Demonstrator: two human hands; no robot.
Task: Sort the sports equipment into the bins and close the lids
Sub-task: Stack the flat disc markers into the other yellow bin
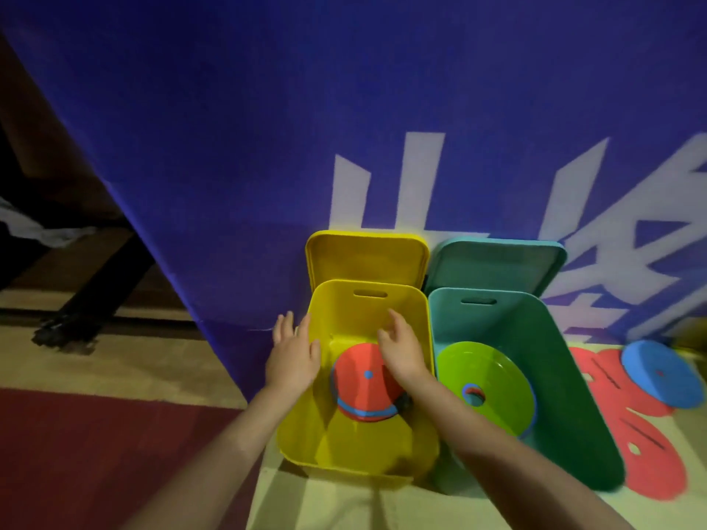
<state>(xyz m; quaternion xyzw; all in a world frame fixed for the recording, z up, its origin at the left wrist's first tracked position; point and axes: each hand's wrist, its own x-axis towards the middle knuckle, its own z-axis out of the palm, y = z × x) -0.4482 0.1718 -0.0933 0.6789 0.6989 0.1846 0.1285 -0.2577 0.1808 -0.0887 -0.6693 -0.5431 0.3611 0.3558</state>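
Observation:
A yellow bin stands on the floor with its yellow lid leaning upright behind it. Inside lies a stack of red and blue discs. My left hand hovers over the bin's left wall, fingers straight, holding nothing. Over the bin's right half, my right hand is also empty, its fingers loosely spread above the discs. To the right stands a teal bin holding green cone markers, and its teal lid leans behind it.
Red flat discs and a blue disc lie on the floor right of the teal bin. A purple banner with white letters hangs right behind the bins. A dark table leg stands at the left, with red flooring in front.

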